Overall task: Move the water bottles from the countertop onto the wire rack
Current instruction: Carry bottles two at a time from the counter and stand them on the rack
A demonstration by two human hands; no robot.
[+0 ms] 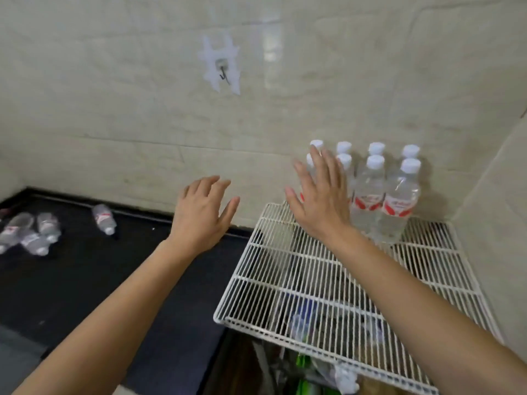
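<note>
Several clear water bottles with white caps and red labels (396, 201) stand upright in two rows at the back of the white wire rack (299, 280), against the tiled wall. My right hand (319, 198) hovers with spread fingers in front of the leftmost bottles, partly hiding them and holding nothing. My left hand (199, 215) floats open above the black countertop (85, 280), left of the rack. Several more bottles lie on their sides on the countertop: one alone (105, 218) and a cluster (28, 235) at the far left.
A metal hook on a clear adhesive pad (221, 67) hangs on the tiled wall. Under the rack lie bags and packaging (328, 374). A side wall (496, 223) closes the rack on the right.
</note>
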